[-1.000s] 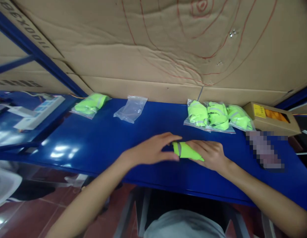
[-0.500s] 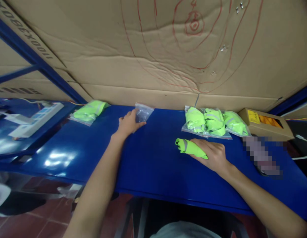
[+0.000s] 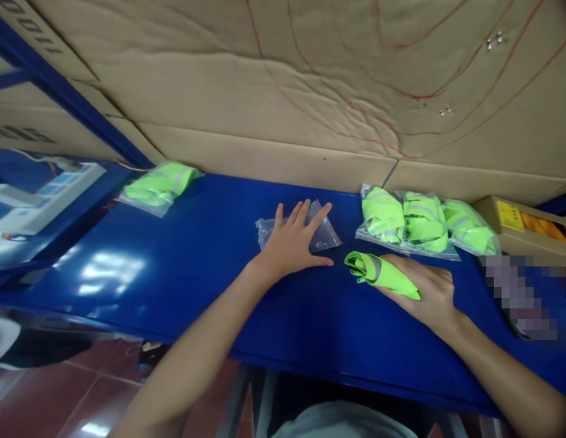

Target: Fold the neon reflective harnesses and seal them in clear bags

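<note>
My left hand (image 3: pixel 294 243) lies spread flat over a clear zip bag (image 3: pixel 327 236) on the blue table, covering the bag's middle. A rolled-up neon yellow-green reflective vest (image 3: pixel 387 277), with a grey stripe near its loose end, is gripped in my right hand (image 3: pixel 431 286) just above the table. Behind that hand, three clear bags hold similar folded fabric: a left one (image 3: pixel 382 214), a middle one (image 3: pixel 425 222) and a right one (image 3: pixel 469 228). Another filled bag (image 3: pixel 159 185) rests at the left, near the cardboard wall.
A small cardboard box (image 3: pixel 529 225) with a yellow label stands at the right, behind a pixelated object (image 3: pixel 520 298). At the far left sits a white power strip (image 3: pixel 50 198). A cardboard sheet (image 3: pixel 274 103) with red rings rises behind the blue table (image 3: pixel 182 261).
My left hand has moved right with the clear bag, its fingers now spread over it. The right hand still grips the rolled vest. The camera view has shifted.
</note>
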`<action>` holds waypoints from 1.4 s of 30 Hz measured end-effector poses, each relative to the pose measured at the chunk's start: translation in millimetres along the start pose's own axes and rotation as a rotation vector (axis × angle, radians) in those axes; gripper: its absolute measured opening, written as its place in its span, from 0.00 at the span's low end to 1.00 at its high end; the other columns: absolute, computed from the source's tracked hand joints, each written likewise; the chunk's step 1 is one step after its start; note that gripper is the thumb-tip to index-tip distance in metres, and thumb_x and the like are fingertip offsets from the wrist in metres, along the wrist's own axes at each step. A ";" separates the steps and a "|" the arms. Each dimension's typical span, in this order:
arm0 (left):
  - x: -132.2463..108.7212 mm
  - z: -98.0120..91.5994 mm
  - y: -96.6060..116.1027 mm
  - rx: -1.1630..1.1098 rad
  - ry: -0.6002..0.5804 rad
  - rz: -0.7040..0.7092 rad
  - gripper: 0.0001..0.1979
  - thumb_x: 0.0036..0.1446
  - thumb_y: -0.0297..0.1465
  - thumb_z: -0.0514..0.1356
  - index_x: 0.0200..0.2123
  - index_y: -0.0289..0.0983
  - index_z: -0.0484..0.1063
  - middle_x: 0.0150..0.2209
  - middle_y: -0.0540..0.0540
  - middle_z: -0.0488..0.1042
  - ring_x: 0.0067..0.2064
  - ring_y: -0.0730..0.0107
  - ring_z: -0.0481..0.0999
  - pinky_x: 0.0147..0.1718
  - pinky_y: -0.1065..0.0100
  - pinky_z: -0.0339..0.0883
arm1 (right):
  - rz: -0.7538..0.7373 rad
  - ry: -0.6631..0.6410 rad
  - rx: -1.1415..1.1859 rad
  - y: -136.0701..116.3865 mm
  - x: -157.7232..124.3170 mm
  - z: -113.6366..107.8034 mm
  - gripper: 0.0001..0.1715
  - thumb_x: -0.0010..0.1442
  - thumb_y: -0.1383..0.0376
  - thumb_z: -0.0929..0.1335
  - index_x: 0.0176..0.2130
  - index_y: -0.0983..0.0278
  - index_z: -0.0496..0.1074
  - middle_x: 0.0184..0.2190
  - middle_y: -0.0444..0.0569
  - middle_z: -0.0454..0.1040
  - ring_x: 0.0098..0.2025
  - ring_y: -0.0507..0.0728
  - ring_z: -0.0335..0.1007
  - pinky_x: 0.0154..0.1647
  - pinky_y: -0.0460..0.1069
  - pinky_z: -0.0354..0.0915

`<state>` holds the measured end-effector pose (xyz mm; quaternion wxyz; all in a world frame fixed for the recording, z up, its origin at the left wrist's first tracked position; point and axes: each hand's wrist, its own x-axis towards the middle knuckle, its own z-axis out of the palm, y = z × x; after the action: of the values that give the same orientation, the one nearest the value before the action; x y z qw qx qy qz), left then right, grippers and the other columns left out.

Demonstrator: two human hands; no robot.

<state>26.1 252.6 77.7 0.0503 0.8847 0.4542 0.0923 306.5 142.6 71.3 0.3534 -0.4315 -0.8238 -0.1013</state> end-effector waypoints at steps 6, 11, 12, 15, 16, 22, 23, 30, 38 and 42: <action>-0.6 -2.9 -1.3 -0.094 0.022 0.046 0.53 0.58 0.49 0.67 0.76 0.44 0.41 0.68 0.34 0.64 0.67 0.43 0.67 0.68 0.43 0.51 | -0.021 -0.013 0.018 -7.0 -1.9 -1.1 0.20 0.59 0.66 0.78 0.50 0.66 0.77 0.41 0.51 0.84 0.36 0.57 0.84 0.38 0.47 0.74; -11.9 -20.2 7.3 -0.407 -0.114 0.277 0.55 0.55 0.49 0.70 0.76 0.47 0.42 0.73 0.40 0.58 0.72 0.50 0.61 0.69 0.50 0.55 | -0.010 0.023 0.010 -5.9 -2.7 -23.4 0.20 0.60 0.65 0.77 0.51 0.64 0.77 0.41 0.50 0.84 0.37 0.59 0.84 0.40 0.49 0.76; -13.9 -22.7 10.4 -0.478 -0.147 0.308 0.56 0.54 0.50 0.71 0.76 0.48 0.42 0.74 0.41 0.56 0.73 0.50 0.59 0.69 0.50 0.55 | -0.006 0.021 0.023 -5.7 -2.8 -30.4 0.21 0.60 0.64 0.77 0.53 0.63 0.77 0.42 0.51 0.84 0.38 0.60 0.84 0.41 0.50 0.76; -18.6 -27.3 20.3 -0.654 -0.221 0.358 0.61 0.49 0.54 0.72 0.76 0.48 0.42 0.75 0.40 0.53 0.74 0.49 0.57 0.71 0.50 0.53 | 0.009 -0.013 0.083 -7.1 -2.3 -50.6 0.25 0.64 0.60 0.74 0.59 0.63 0.75 0.45 0.52 0.84 0.41 0.62 0.84 0.44 0.53 0.77; -19.8 -28.0 23.1 -0.700 -0.248 0.366 0.62 0.47 0.54 0.73 0.76 0.48 0.42 0.75 0.40 0.53 0.74 0.49 0.57 0.72 0.49 0.52 | -0.002 -0.029 0.107 -8.2 -1.9 -55.6 0.26 0.67 0.59 0.72 0.61 0.64 0.74 0.46 0.54 0.83 0.43 0.63 0.84 0.45 0.53 0.78; -22.9 -31.4 27.6 -0.826 -0.349 0.336 0.64 0.44 0.49 0.77 0.76 0.49 0.44 0.75 0.41 0.54 0.73 0.48 0.59 0.72 0.50 0.53 | -0.186 -0.090 0.119 -14.2 -2.7 -63.9 0.24 0.75 0.62 0.60 0.63 0.68 0.72 0.48 0.57 0.82 0.52 0.61 0.81 0.47 0.53 0.77; -22.9 -32.4 26.4 -0.834 -0.354 0.324 0.64 0.43 0.48 0.77 0.76 0.49 0.45 0.75 0.41 0.54 0.73 0.47 0.60 0.72 0.49 0.53 | -0.189 -0.103 0.098 -14.3 -3.8 -64.8 0.22 0.75 0.64 0.61 0.62 0.67 0.73 0.49 0.56 0.82 0.53 0.61 0.81 0.49 0.52 0.77; -22.2 -36.7 19.4 -0.906 -0.418 0.351 0.63 0.42 0.45 0.79 0.75 0.50 0.48 0.71 0.40 0.62 0.69 0.46 0.66 0.69 0.49 0.58 | -0.227 -0.183 -0.067 -14.2 -7.0 -80.5 0.22 0.70 0.75 0.63 0.60 0.69 0.74 0.54 0.55 0.81 0.57 0.61 0.78 0.56 0.54 0.73; -30.9 -41.3 39.9 -0.683 -0.428 0.391 0.57 0.48 0.49 0.75 0.75 0.51 0.50 0.70 0.43 0.65 0.68 0.51 0.67 0.66 0.54 0.61 | -0.351 -0.263 -0.227 -29.1 -7.7 -64.3 0.20 0.72 0.69 0.62 0.58 0.68 0.74 0.52 0.56 0.81 0.49 0.65 0.81 0.44 0.57 0.73; -32.2 -45.4 40.8 -0.669 -0.440 0.432 0.55 0.48 0.46 0.76 0.74 0.52 0.52 0.66 0.45 0.70 0.65 0.55 0.72 0.63 0.58 0.66 | -0.328 -0.279 -0.251 -28.5 -10.9 -61.9 0.19 0.70 0.68 0.65 0.58 0.65 0.75 0.53 0.55 0.81 0.47 0.65 0.81 0.42 0.56 0.71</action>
<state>30.7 202.8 125.4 0.4082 0.8929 0.1829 0.0520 319.0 89.1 113.1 0.1588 -0.3423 -0.9046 -0.1984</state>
